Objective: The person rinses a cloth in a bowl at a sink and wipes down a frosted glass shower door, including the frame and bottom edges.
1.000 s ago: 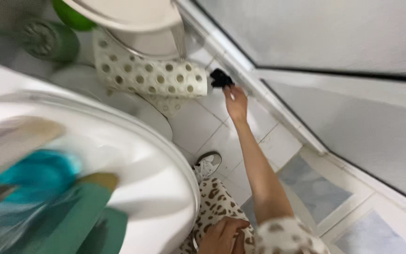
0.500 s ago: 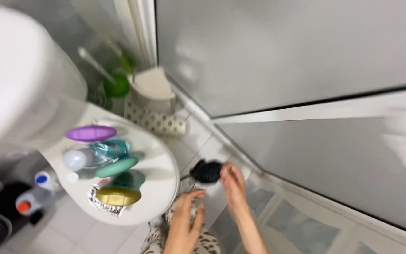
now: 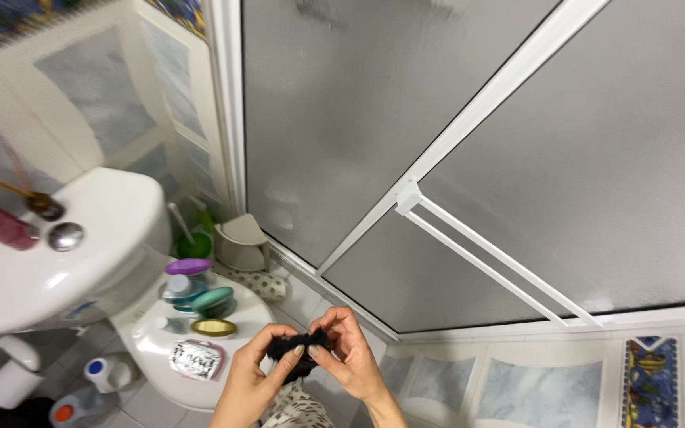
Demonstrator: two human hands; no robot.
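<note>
Head view, the only one we have. Our left hand (image 3: 251, 380) and right hand (image 3: 349, 357) meet low in the middle, both w/ fingers (image 3: 283, 333) pinched on a small black cloth (image 3: 296, 353), a bunched bit of fabric held up between them, over the floor just right of the toilet. Left fingers grip its left end, right fingers its right end & top; part of the cloth droops below. Under our hands, a bit of spotted trouser (image 3: 299, 412).

Left of us: white toilet w/ lid (image 3: 200, 380) shut, and on the lid a purple-capped container (image 3: 188, 268), teal pieces (image 3: 212, 299), a gold round tin (image 3: 213, 326) and a foil packet (image 3: 196, 358). Cistern (image 3: 65, 261) behind it, w/ chrome flush button (image 3: 66, 236). Further back, near the corner, a green brush holder (image 3: 194, 244) and a beige bin (image 3: 241, 242). Frosted shower screen (image 3: 477, 143) fills the right & top. Bottles w/ coloured caps (image 3: 97, 372) stand on the floor at lower left.
</note>
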